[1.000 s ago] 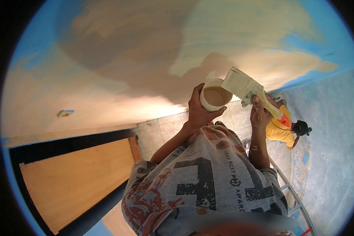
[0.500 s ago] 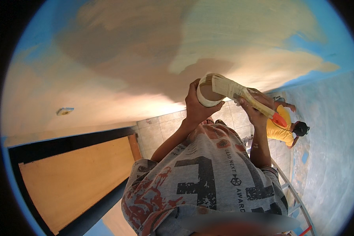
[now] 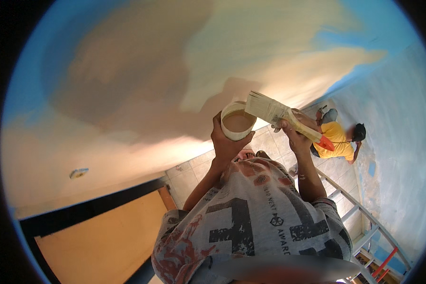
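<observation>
My left hand [image 3: 228, 142] is wrapped round a white cup [image 3: 239, 134] with beige paint [image 3: 237, 122] inside. In my right hand [image 3: 296, 135] is a wide paintbrush [image 3: 269, 108], its pale, paint-caked bristles angled up to the left and its red-tipped handle pointing down to the right. The bristle end is at the cup's right rim; whether it touches the rim I cannot tell. Beyond both hands stands a wall [image 3: 142, 71], patchy with fresh beige over blue.
At the right a person in a yellow shirt [image 3: 337, 139] crouches by a pale blue wall [image 3: 402, 142]. A metal ladder [image 3: 367, 215] stands at lower right. A brown door [image 3: 104, 236] in a dark frame is lower left, with a fixture [image 3: 79, 173] on the wall above it. Tiles [image 3: 196, 165] cover the floor.
The cup has shifted a little left and its paint now shows. The brush bristles have moved from across the cup to its right rim. More of the ladder is in view.
</observation>
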A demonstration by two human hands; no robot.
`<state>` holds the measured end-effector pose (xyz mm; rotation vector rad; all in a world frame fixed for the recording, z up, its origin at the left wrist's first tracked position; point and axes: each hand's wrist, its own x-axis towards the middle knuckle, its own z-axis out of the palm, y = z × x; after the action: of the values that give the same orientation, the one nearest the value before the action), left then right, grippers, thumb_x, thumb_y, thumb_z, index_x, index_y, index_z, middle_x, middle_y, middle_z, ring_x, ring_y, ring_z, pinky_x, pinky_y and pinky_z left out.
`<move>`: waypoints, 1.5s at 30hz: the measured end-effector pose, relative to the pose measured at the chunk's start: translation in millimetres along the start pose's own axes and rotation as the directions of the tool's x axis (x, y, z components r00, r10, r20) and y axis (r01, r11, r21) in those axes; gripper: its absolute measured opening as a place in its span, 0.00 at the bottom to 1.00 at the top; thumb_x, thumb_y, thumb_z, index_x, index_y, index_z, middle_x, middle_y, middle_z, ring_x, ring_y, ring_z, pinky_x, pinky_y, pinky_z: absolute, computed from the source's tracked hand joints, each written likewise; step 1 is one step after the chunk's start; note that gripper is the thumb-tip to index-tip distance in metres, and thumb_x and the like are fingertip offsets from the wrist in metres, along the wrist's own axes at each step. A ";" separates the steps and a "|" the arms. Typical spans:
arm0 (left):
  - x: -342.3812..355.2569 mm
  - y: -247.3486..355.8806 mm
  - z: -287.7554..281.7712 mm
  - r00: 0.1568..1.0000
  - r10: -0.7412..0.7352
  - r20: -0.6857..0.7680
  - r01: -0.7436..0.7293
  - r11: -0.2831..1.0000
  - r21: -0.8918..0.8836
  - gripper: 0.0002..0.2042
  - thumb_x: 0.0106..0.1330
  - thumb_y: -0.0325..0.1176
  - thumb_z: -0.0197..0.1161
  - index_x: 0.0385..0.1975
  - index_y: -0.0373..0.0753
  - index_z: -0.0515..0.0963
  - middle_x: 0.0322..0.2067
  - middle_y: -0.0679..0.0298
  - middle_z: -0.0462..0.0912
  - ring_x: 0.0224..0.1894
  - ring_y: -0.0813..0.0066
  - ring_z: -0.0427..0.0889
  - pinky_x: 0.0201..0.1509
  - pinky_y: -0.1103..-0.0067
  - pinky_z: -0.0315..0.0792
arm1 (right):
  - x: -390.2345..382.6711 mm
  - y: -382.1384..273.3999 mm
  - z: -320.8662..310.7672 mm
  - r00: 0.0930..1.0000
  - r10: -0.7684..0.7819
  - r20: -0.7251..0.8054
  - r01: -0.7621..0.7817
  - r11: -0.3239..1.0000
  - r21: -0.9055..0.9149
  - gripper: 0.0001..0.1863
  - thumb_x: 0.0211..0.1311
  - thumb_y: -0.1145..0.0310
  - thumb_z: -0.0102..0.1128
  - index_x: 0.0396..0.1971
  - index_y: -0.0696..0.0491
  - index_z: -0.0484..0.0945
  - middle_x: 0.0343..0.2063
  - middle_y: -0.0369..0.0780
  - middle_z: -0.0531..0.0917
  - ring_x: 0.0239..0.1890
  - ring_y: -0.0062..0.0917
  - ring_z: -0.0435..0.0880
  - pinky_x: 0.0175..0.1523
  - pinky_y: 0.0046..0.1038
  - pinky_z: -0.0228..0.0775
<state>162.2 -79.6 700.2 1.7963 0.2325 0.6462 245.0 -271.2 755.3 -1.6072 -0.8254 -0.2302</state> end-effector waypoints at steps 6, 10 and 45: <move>-0.8 -0.6 9.7 0.997 0.006 0.072 -0.010 0.999 0.050 0.42 0.41 0.36 0.83 0.56 0.33 0.63 0.48 0.51 0.79 0.51 0.61 0.81 0.54 0.69 0.77 | -5.1 1.6 -9.2 0.996 0.065 -0.056 -0.061 0.996 0.063 0.08 0.52 0.73 0.74 0.28 0.61 0.84 0.30 0.44 0.87 0.31 0.30 0.87 0.40 0.30 0.80; -8.9 5.5 33.0 0.994 -0.037 0.101 0.034 0.999 0.036 0.40 0.42 0.36 0.82 0.55 0.35 0.64 0.48 0.50 0.79 0.51 0.59 0.81 0.55 0.68 0.77 | 1.4 21.4 -69.4 0.940 0.089 -0.328 -0.052 0.991 0.119 0.07 0.60 0.74 0.66 0.35 0.63 0.83 0.29 0.45 0.86 0.29 0.28 0.85 0.37 0.27 0.79; -29.3 -0.4 44.3 0.957 -0.194 0.215 0.143 0.962 0.233 0.39 0.42 0.40 0.82 0.54 0.35 0.66 0.46 0.50 0.82 0.49 0.59 0.83 0.51 0.68 0.78 | 115.9 192.0 -279.3 0.585 -0.050 -0.810 -0.115 0.983 -0.144 0.15 0.62 0.65 0.69 0.41 0.62 0.83 0.30 0.39 0.87 0.27 0.19 0.85 0.31 0.19 0.76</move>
<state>161.7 -129.5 682.2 2.0160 0.3007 0.2891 532.0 -484.7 735.6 -1.4434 -0.0363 -0.9724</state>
